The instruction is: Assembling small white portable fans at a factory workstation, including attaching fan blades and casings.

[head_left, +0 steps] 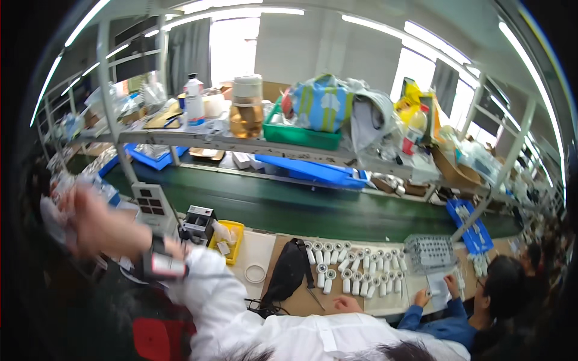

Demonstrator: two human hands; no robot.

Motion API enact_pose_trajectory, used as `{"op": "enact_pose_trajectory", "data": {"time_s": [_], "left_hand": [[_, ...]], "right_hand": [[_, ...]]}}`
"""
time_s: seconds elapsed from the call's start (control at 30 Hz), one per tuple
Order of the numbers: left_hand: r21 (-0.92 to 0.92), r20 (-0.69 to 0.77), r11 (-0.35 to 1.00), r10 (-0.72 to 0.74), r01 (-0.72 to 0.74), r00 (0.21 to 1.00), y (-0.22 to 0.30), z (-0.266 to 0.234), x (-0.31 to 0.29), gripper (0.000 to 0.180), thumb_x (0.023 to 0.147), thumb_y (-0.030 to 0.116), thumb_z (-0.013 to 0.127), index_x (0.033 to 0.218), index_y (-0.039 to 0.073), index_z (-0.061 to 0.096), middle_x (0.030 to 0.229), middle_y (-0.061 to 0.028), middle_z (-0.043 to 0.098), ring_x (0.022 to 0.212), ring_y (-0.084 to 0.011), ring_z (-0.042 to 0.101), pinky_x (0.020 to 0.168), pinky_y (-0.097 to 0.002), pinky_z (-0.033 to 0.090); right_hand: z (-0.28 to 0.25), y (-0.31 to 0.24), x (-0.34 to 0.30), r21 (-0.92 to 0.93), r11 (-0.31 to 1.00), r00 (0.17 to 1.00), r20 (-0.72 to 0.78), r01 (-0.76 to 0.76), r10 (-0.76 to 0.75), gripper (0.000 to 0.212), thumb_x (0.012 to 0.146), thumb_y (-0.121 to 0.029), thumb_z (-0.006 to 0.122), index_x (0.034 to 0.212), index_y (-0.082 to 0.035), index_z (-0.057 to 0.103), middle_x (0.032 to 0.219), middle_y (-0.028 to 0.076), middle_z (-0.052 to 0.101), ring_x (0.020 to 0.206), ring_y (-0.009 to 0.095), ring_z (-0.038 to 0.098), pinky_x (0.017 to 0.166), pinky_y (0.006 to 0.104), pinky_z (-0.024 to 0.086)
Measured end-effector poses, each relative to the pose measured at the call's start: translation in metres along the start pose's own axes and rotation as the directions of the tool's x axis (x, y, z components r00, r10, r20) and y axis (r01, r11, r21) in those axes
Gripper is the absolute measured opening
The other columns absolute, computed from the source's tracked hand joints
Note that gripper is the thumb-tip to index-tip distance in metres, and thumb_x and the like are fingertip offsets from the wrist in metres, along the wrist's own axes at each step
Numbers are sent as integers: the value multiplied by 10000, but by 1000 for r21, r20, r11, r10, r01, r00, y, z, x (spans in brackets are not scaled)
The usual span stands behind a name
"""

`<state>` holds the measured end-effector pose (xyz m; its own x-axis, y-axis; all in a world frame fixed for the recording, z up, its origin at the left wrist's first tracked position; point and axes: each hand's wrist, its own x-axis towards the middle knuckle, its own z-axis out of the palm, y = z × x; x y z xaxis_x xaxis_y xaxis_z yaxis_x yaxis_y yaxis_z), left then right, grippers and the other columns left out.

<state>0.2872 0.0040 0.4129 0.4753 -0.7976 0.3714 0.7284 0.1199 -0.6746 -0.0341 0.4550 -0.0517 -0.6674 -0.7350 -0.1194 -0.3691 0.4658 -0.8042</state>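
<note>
My left hand [105,225] is raised at the far left, beside a light grey panel with dark windows [152,201]. Motion smears its fingers, so their pose and any held thing stay unclear. A dark band with a boxy device [164,266] sits around that wrist. Low on the brown work surface lies my right hand [347,304], small in view and partly cut off by my white clothing; how its fingers are bent cannot be made out. Near it are a thin metal tool [315,299], a black pouch [288,274] and rows of white cylindrical parts with round heads [364,274].
A yellow bin [230,256] and a white ring [254,274] stand left of the pouch. Beyond runs a green conveyor [271,207] under a loaded shelf [229,142]. To the right, a co-worker in blue [442,328] handles a small part near a grey rack [430,254].
</note>
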Motion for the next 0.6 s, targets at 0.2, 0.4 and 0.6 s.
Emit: {"op": "enact_pose_trajectory", "data": {"time_s": [0.2, 0.4, 0.6], "left_hand": [[558, 363, 768, -565, 313, 741, -183, 74, -50, 277, 885, 276, 405, 939, 36, 534, 760, -77, 544, 667, -165, 490, 590, -284, 365], [877, -304, -382, -912, 293, -276, -114, -54, -171, 159, 871, 158, 467, 897, 25, 551, 734, -33, 558, 656, -88, 548, 587, -202, 429], [883, -293, -467, -642, 58, -708, -43, -169, -298, 219, 892, 189, 533, 1060, 53, 565, 912, -34, 593, 829, -95, 548, 724, -246, 446]], "right_hand": [[5, -10, -3, 96, 995, 973, -233, 35, -12, 207, 826, -86, 513, 1002, -55, 619, 740, 96, 649, 668, 159, 624, 608, 268, 475], [26, -5, -35, 254, 967, 915, -395, 17, 88, 165, 818, -60, 528, 952, -27, 618, 717, 93, 634, 633, 143, 597, 596, 260, 464], [35, 48, -124, 621, 753, 831, -287, -217, 476, 154, 839, -61, 516, 967, -13, 587, 741, 91, 627, 643, 146, 589, 589, 268, 478]]}}
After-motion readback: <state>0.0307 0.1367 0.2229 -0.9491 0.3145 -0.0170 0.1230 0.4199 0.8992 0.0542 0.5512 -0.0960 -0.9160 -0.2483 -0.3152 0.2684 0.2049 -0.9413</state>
